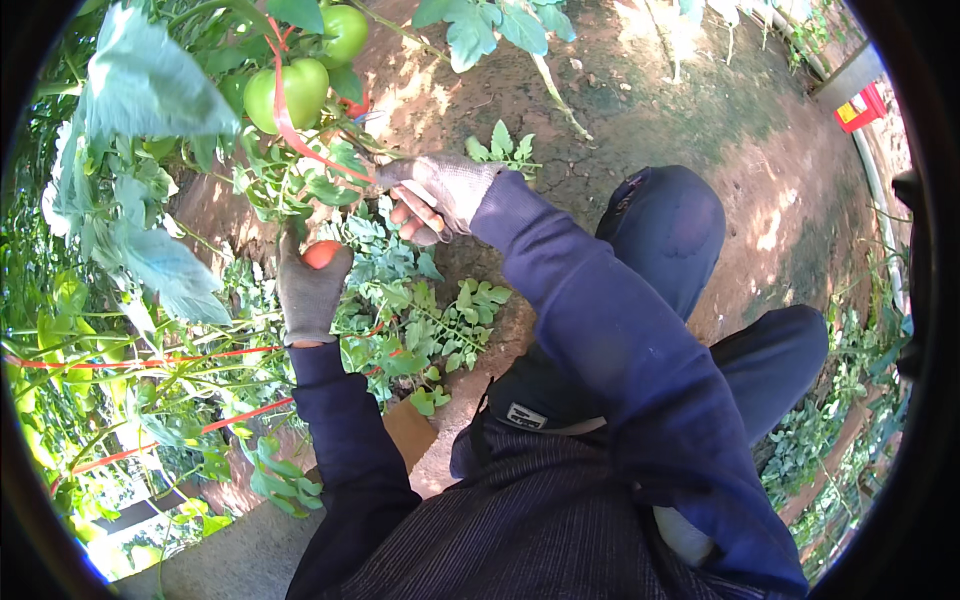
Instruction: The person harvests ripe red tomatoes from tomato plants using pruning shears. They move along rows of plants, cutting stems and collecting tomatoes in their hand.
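My left hand (310, 296), in a grey-brown knit glove with bare wrist, is closed around a red tomato (321, 255) low on a tomato plant. Close to its right is my right hand (450, 187), in a similar glove with bare fingertips. Its fingers curl around a slim pale tool (418, 193), mostly hidden by the hand. A red ribbon tie (287, 124) runs down from a stem to the knuckles of that hand; whether it is gripped cannot be told. Above hang a large green tomato (286, 95) and a second green tomato (343, 34).
A broad leaf (154, 82) overhangs at upper left. More red ribbon (247, 414) crosses the foliage at left. My knees (667, 232) rest over the bare soil (757, 172). A red container (862, 109) and a pale pipe (881, 195) lie at right; a concrete slab (232, 547) is at lower left.
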A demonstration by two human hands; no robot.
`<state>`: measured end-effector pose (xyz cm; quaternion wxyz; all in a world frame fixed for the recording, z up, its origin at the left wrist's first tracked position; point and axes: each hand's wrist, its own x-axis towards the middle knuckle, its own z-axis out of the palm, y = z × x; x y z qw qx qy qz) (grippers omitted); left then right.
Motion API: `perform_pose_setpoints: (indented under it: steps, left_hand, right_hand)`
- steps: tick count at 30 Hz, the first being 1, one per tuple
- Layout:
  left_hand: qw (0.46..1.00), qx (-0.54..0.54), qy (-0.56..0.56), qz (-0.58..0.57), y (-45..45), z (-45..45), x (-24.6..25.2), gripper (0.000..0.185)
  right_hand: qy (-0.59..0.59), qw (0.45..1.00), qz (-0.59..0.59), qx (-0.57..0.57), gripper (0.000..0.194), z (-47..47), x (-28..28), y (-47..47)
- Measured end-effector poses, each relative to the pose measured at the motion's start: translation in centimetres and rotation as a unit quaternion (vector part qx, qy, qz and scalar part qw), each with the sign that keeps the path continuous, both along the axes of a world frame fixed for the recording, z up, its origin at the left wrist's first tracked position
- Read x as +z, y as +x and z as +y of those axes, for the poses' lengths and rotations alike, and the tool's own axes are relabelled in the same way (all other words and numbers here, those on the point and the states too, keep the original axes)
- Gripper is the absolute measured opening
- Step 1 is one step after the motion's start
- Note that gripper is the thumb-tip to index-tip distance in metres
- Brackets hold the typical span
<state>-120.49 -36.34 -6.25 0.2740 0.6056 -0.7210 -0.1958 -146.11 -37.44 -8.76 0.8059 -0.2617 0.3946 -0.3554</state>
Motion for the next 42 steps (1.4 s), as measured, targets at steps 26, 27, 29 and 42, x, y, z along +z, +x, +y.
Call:
perform_pose_setpoints:
  steps: [26,27,29,42]
  left_hand:
    - [0.915,-0.089,-0.268,0.287,-0.6,0.3,16.4,0.081]
    - [0.908,-0.122,-0.292,0.276,-0.7,0.1,17.1,0.081]
    - [0.897,-0.125,-0.228,0.359,-1.9,1.1,19.2,0.08]
    - [0.861,-0.264,-0.108,0.421,-5.9,-1.8,27.1,0.049]
  right_hand:
    - [-0.28,0.938,0.159,-0.128,0.037,7.9,2.9,1.6]
    - [-0.289,0.932,0.185,-0.116,0.036,7.8,3.0,2.1]
    - [-0.309,0.917,0.235,-0.093,0.036,7.7,4.5,2.5]
    - [-0.088,0.976,0.196,-0.037,0.051,4.9,3.9,3.9]
